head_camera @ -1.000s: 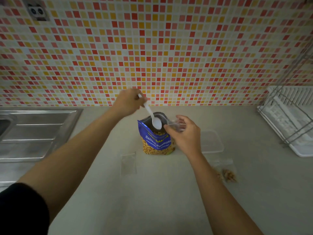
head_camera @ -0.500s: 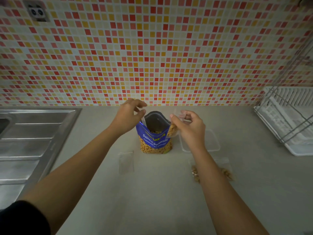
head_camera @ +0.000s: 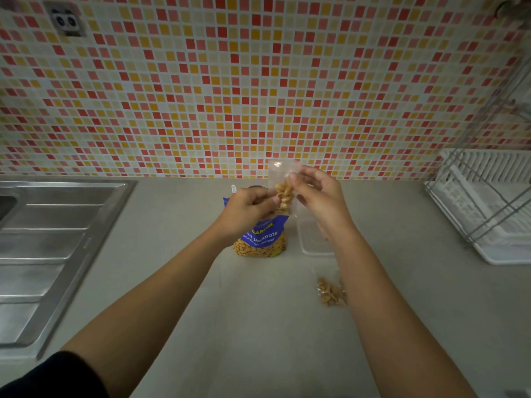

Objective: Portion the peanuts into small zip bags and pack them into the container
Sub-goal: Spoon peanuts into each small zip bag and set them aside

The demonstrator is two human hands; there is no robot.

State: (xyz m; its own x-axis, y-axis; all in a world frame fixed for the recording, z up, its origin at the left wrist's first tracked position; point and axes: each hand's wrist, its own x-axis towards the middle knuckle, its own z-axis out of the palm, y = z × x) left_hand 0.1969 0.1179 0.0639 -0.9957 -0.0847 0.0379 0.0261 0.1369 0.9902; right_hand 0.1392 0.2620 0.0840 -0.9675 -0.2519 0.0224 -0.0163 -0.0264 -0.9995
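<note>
Both hands, left [head_camera: 247, 208] and right [head_camera: 319, 193], pinch a filled bag [head_camera: 283, 191]; another [head_camera: 330, 291] lies on the table [head_camera: 258, 326]; container [head_camera: 313, 239] seems empty.

Black sleeve [head_camera: 54, 377] on left upper arm; both forearms bare; no rings, watch visible.

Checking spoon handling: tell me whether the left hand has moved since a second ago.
Yes. The left hand came down from above the peanut bag to its front, now pinching the small zip bag.

Both hands, left [head_camera: 247, 206] and right [head_camera: 319, 193], pinch small zip bag [head_camera: 283, 191] of peanuts above blue peanut pouch [head_camera: 263, 237].
</note>
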